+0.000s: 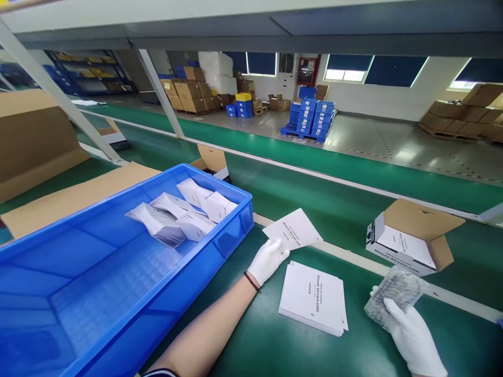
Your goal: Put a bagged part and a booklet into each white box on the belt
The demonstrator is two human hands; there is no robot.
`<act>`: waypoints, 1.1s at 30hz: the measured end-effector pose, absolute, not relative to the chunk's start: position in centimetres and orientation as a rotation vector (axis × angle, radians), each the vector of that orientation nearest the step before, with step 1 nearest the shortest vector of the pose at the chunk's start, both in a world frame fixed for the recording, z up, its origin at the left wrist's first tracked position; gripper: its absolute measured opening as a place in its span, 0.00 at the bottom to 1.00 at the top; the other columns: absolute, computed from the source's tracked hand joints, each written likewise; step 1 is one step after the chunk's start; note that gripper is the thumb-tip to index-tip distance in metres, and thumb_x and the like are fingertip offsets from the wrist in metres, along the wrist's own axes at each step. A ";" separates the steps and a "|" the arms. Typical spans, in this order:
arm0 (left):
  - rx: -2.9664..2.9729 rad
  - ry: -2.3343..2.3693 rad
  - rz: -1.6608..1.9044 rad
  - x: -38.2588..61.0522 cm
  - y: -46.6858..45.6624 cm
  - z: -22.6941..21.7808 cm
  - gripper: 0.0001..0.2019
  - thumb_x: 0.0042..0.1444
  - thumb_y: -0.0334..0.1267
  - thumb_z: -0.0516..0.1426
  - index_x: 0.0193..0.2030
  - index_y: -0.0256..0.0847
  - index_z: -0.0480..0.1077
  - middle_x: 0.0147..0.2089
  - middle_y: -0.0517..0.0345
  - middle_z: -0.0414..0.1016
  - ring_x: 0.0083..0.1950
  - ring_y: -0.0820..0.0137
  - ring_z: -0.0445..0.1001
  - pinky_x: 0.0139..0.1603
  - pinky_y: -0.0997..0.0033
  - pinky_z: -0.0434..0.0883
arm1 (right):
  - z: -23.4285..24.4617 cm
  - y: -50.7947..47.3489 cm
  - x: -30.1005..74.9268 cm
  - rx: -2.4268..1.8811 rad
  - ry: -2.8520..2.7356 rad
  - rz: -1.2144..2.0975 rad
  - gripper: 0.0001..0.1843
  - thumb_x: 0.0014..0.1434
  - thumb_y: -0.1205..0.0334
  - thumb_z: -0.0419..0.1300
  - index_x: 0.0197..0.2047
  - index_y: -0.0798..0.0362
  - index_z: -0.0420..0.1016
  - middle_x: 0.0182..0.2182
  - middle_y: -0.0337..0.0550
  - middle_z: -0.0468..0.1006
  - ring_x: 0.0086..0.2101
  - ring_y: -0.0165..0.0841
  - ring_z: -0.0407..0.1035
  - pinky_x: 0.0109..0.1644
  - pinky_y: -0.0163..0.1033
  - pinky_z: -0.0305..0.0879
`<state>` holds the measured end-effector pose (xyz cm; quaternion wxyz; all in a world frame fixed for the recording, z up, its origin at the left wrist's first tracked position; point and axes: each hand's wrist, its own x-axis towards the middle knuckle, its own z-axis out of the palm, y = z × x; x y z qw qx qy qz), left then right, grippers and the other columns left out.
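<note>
My left hand point(269, 262), in a white glove, pinches the near corner of a white printed booklet point(294, 229) and holds it over the green work surface. Below it lies a stack of similar white booklets point(313, 298) with "Minute Stream 1000" on top. My gloved right hand point(411, 332) grips a bubble-wrapped item point(395, 296); the wrapping hides what is inside. Just beyond that hand is an open cardboard box point(408, 238) with its lid up and a white printed sheet or booklet lying inside.
A large blue bin point(129, 303) with several bundles of booklets point(188, 212) stands at my left. Behind it sits another open box point(212, 159). Flat cardboard point(84, 196) lies at the far left. A shelf point(251, 26) spans overhead, with a slanted post point(161, 94) at left.
</note>
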<state>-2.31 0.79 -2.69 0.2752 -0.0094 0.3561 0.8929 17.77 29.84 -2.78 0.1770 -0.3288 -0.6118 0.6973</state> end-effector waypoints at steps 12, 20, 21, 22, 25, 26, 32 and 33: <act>0.008 0.897 2.377 -2.6 0.7 -2.8 0.10 0.61 0.34 0.55 0.49 0.46 0.71 0.62 0.53 0.67 0.61 0.64 0.67 0.43 0.69 0.70 | -2.6 28.8 17.5 -0.979 -1.700 1.997 0.34 0.38 0.44 0.72 0.46 0.55 0.76 0.48 0.53 0.77 0.49 0.51 0.72 0.51 0.47 0.74; 0.010 0.937 2.362 -2.6 0.7 -3.3 0.10 0.60 0.37 0.58 0.48 0.45 0.72 0.61 0.51 0.68 0.59 0.62 0.69 0.41 0.69 0.71 | -2.0 28.4 17.5 -1.001 -1.630 2.003 0.31 0.37 0.47 0.74 0.44 0.51 0.78 0.46 0.49 0.79 0.47 0.49 0.73 0.48 0.46 0.75; 0.002 0.928 2.362 -2.6 0.7 -3.3 0.09 0.59 0.37 0.58 0.47 0.45 0.72 0.61 0.51 0.68 0.59 0.63 0.69 0.41 0.70 0.71 | -1.9 28.3 17.4 -1.011 -1.617 2.002 0.31 0.36 0.47 0.74 0.44 0.51 0.78 0.46 0.49 0.79 0.47 0.49 0.73 0.48 0.45 0.76; -0.010 0.919 2.360 -2.6 0.7 -3.3 0.09 0.59 0.37 0.59 0.46 0.45 0.72 0.61 0.51 0.68 0.58 0.64 0.69 0.41 0.71 0.71 | -1.8 28.3 17.4 -1.021 -1.613 1.992 0.31 0.36 0.48 0.75 0.43 0.52 0.78 0.45 0.50 0.79 0.48 0.49 0.73 0.48 0.45 0.76; -0.045 0.904 2.351 -2.6 0.7 -3.2 0.07 0.59 0.36 0.59 0.44 0.44 0.72 0.59 0.53 0.70 0.56 0.65 0.70 0.41 0.72 0.71 | -1.9 28.3 17.4 -1.016 -1.614 1.992 0.32 0.36 0.50 0.75 0.45 0.54 0.78 0.45 0.51 0.79 0.49 0.51 0.72 0.48 0.45 0.76; -0.051 0.903 2.346 -2.6 0.7 -3.1 0.06 0.59 0.36 0.59 0.44 0.44 0.72 0.59 0.53 0.70 0.56 0.65 0.70 0.41 0.72 0.71 | -2.0 28.4 17.5 -1.006 -1.602 2.011 0.34 0.37 0.50 0.75 0.47 0.55 0.77 0.45 0.51 0.79 0.49 0.51 0.72 0.48 0.46 0.76; -0.024 1.019 2.320 -2.4 0.8 -3.1 0.11 0.53 0.30 0.60 0.44 0.45 0.73 0.55 0.54 0.73 0.50 0.64 0.72 0.42 0.68 0.71 | -2.7 28.7 17.5 -0.982 -1.591 2.040 0.38 0.41 0.46 0.73 0.52 0.57 0.73 0.47 0.54 0.78 0.49 0.51 0.72 0.47 0.46 0.76; -0.023 1.033 2.315 -2.4 0.8 -3.1 0.12 0.53 0.30 0.61 0.44 0.45 0.73 0.55 0.54 0.73 0.50 0.64 0.72 0.42 0.67 0.71 | -2.8 28.7 17.5 -0.972 -1.584 2.051 0.39 0.41 0.45 0.73 0.52 0.57 0.73 0.47 0.54 0.78 0.49 0.51 0.72 0.48 0.46 0.76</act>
